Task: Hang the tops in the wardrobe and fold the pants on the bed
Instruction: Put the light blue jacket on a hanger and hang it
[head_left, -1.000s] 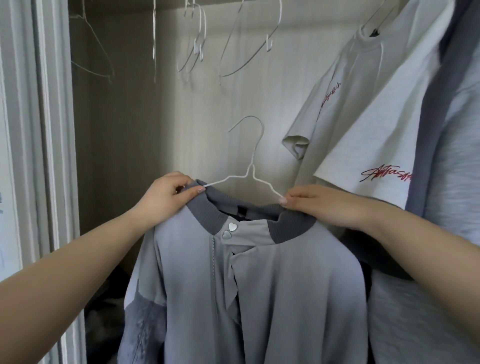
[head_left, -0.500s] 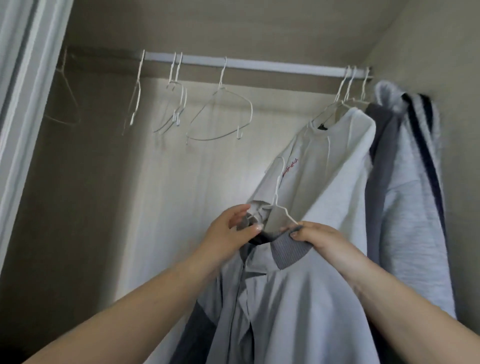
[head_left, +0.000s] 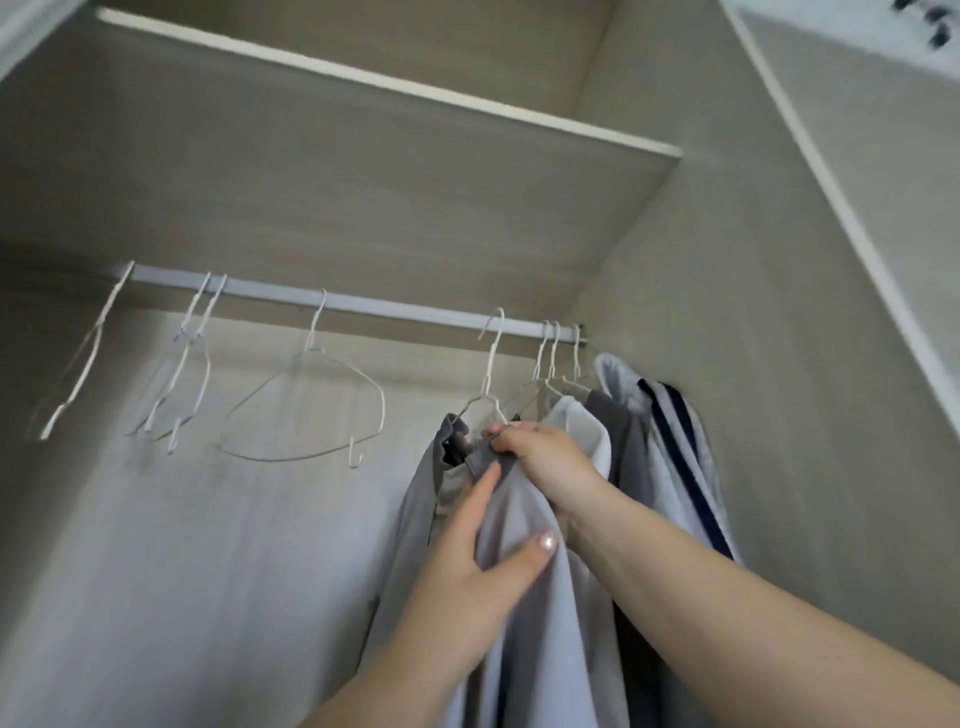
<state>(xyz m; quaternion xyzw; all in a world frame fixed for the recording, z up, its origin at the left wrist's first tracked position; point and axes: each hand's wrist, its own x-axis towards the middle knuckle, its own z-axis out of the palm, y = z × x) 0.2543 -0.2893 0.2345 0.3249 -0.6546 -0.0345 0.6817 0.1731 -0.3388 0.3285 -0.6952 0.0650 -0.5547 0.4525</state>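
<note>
Jacket: grey zip jacket (head_left: 524, 597) hangs on a white wire hanger (head_left: 488, 384), whose hook looks to be over the wardrobe rail (head_left: 363, 304), beside the tops already hung.
Right hand: right hand (head_left: 550, 462), fingers curled on the collar and hanger shoulder.
Left hand: left hand (head_left: 483, 566), thumb and fingers pinching the front fabric.
Risk: if the hook sits only partly over the rail, letting go could drop the hanger.
Risk: pulling the fabric down could slide the collar off the thin wire.

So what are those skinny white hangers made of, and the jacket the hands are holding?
The empty hangers look like thin metal wire with a white coating: they are very slim and bent into curves and small hooks. The grey jacket looks like soft, smooth matte cloth, since it drapes and creases where the left hand holds it; its darker collar seems knitted, though blur leaves that open.
</note>
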